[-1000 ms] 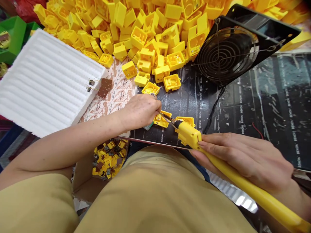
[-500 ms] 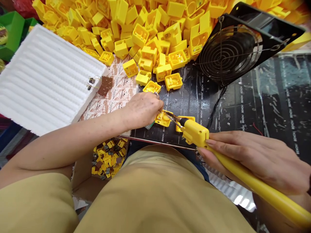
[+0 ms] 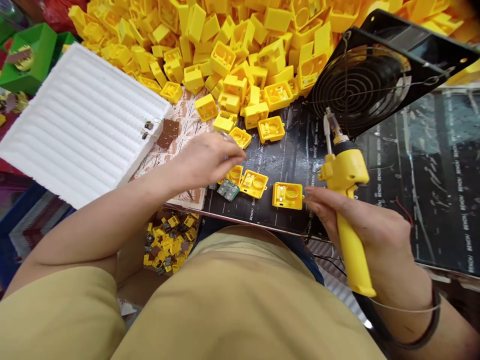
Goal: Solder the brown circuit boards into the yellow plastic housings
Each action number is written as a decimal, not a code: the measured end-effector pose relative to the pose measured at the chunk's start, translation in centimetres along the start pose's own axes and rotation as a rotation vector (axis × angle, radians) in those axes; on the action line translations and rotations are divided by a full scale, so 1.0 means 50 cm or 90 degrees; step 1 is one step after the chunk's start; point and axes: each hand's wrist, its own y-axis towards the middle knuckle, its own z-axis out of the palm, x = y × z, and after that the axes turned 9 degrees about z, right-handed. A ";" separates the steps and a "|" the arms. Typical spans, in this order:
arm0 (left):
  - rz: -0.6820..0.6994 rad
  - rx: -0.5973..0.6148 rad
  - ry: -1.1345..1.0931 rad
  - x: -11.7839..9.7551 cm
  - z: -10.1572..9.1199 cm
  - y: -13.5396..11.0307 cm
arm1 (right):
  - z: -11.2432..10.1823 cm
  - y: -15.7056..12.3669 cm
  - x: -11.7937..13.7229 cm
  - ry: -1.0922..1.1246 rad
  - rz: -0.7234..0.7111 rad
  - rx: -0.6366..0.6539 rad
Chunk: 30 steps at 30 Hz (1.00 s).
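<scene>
Yellow plastic fills the right hand (image 3: 360,225), which is closed around the handle of a soldering iron (image 3: 347,200) held upright, its metal tip pointing away from the person toward the black fan (image 3: 360,85). The left hand (image 3: 204,160) hovers palm down with fingers loosely curled and nothing visibly gripped, its fingertips just above a small yellow case (image 3: 235,174). Just right of that case lies an open yellow shell (image 3: 255,183), and a green circuit board (image 3: 228,190) sits touching its near-left corner. Further right of the shell, apart from it and just beside the right hand's fingertips, lies another yellow housing (image 3: 287,195). All these rest on a black mat (image 3: 442,190). Beyond the shell rises a big heap of yellow housings (image 3: 232,45). Left of the shell lies a white ribbed foam tray (image 3: 82,125); below the mat's near edge sits a box of small yellow parts (image 3: 168,242)
</scene>
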 end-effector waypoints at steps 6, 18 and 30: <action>0.150 -0.104 -0.034 0.010 0.090 -0.065 | 0.037 0.001 -0.040 0.020 -0.068 0.057; 0.115 0.145 -0.139 0.009 -0.137 -0.207 | 0.082 0.019 0.008 0.056 -0.057 0.017; -0.028 -0.050 0.083 0.047 0.088 -0.021 | 0.106 0.043 0.020 0.057 -0.053 0.039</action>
